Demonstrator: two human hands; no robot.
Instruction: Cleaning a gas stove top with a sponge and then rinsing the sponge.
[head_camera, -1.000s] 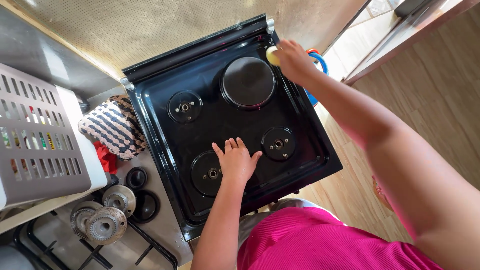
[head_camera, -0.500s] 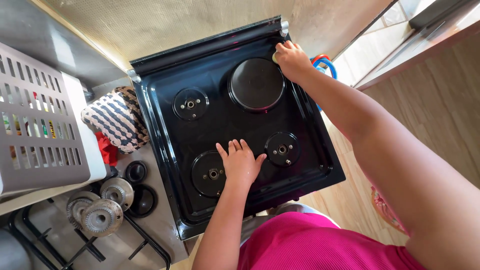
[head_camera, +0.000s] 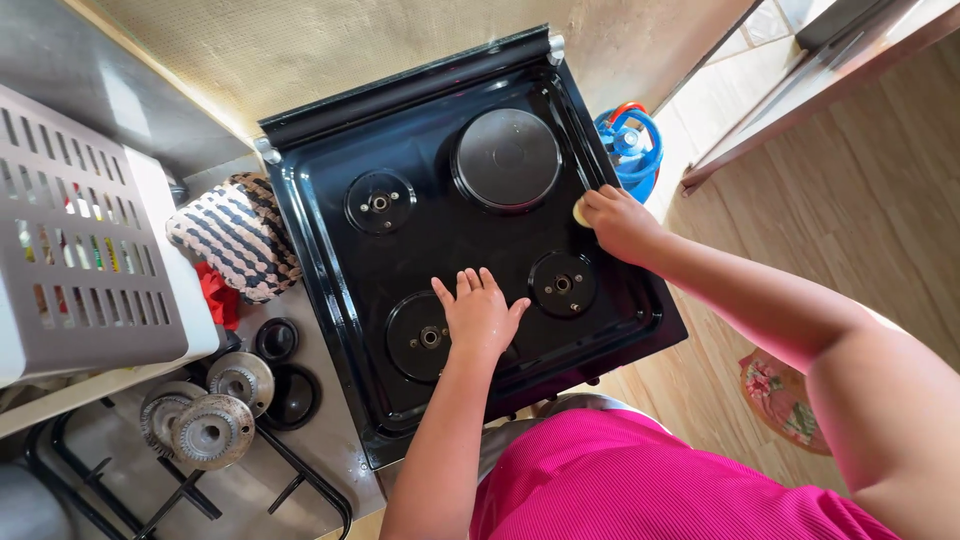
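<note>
Closed around a small pale yellow sponge (head_camera: 579, 211), the right hand (head_camera: 620, 222) pressed it to the right rim of the black stove top (head_camera: 330, 260), just beside the large solid hotplate (head_camera: 507, 159). Its grip was a tight pinch, so only the sponge's edge showed past the fingertips. The left hand (head_camera: 478, 312) lay flat and open on the enamel, fingers spread, holding nothing — it rested between the two front burner seats, the left one (head_camera: 428, 337) touching the heel of the palm and the right one (head_camera: 561, 284) just beside the thumb. A fourth burner seat (head_camera: 379, 202) sat at the back left, well apart from both hands.

On the steel surface (head_camera: 240, 490) left of the stove lay the removed burner caps and rings (head_camera: 215, 405) in a loose cluster, with wire pan grates (head_camera: 170, 495) in front of them. A grey slotted plastic basket (head_camera: 85, 250) stood on a white block; small coloured items showed through its slots, too unclear to tell apart. A woven black-and-white cloth (head_camera: 235, 235) and a red rag (head_camera: 217, 295) lay between basket and stove. A blue gas cylinder (head_camera: 632, 145) stood on the floor at the right.
</note>
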